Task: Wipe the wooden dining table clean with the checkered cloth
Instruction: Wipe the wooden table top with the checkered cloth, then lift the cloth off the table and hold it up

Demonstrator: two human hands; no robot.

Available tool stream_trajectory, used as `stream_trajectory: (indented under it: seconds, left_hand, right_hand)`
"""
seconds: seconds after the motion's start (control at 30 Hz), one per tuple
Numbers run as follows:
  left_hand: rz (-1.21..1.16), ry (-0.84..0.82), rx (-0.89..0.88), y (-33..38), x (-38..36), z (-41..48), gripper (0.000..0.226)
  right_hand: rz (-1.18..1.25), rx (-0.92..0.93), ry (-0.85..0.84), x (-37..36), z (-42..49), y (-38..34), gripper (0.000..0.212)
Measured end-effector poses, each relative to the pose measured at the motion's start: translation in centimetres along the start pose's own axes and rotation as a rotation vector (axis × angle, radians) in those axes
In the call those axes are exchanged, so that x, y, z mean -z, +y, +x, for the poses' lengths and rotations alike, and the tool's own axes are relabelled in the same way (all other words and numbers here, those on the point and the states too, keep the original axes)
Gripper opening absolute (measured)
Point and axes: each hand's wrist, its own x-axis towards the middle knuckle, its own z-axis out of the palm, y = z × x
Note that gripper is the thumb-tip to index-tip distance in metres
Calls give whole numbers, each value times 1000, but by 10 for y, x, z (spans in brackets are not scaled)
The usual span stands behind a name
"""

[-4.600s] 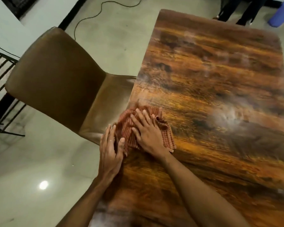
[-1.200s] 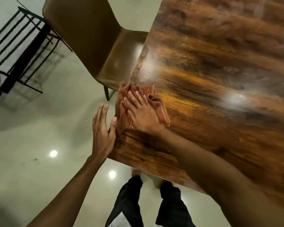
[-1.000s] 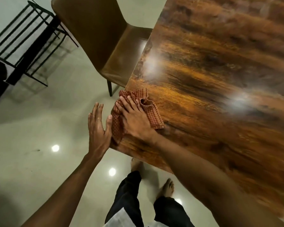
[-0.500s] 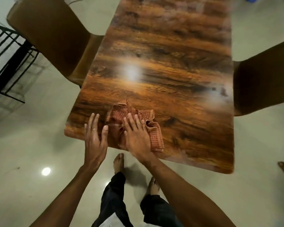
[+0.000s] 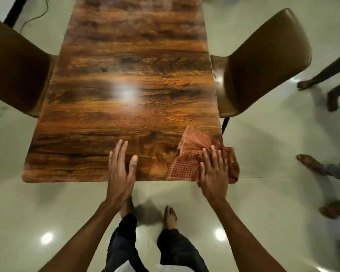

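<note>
Table's far end (image 5: 133,4): cut off by the top edge.
Left chair (image 5: 14,75): cropped at the frame's side.
Cloth (image 5: 192,154): partly under my right hand (image 5: 214,173).
My left hand (image 5: 121,171): blurred.

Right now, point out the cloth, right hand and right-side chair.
cloth (image 5: 186,165): head view, flat checkered part left of the hand.
right hand (image 5: 214,173): head view, back of the hand.
chair (image 5: 263,61): head view, backrest.

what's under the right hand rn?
The checkered cloth, pressed flat at the table's near right corner by the right hand. Part of it overhangs the edge. Whatever the cloth covers isn't visible.
</note>
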Motion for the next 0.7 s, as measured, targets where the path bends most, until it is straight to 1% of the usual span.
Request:
stream_trajectory:
  seconds: [0.03, 0.1, 0.17, 0.23, 0.3, 0.4, 0.43, 0.47, 0.57, 0.63, 0.7]
  left_hand:
    - [6, -9, -19, 6, -4, 0, 61]
    - [2, -27, -33, 18, -12, 0, 61]
    - [2, -41, -21, 26, -18, -1, 62]
    - [21, -48, -17, 28, -21, -1, 63]
    - [38, -51, -34, 26, -21, -2, 63]
    - [63, -45, -22, 16, -14, 0, 61]
    - [69, -39, -16, 11, -10, 0, 61]
    - [72, -31, -9, 7, -6, 1, 62]
    - [68, 13, 41, -9, 11, 6, 62]
    - [63, 23, 55, -16, 18, 10, 61]
    - [58, 29, 58, -26, 25, 17, 59]
  right_hand:
    - [7, -53, 2, 4, 0, 6, 60]
    - [2, -91, -7, 7, -2, 5, 60]
    - [21, -102, 2, 4, -3, -8, 62]
    - [28, -61, -12, -4, -5, -29, 63]
    - [16, 74, -69, -18, -11, -58, 61]
    - [0, 373, -149, -34, 3, -94, 57]
    - [-2, 427, -175, -34, 16, -100, 58]
    - [5, 444, -194, -33, 30, -102, 59]
    - [40, 455, -240, -32, 74, -123, 60]
    - [38, 560, -298, -33, 92, -146, 60]
    - [121, 708, -388, -33, 107, -173, 58]
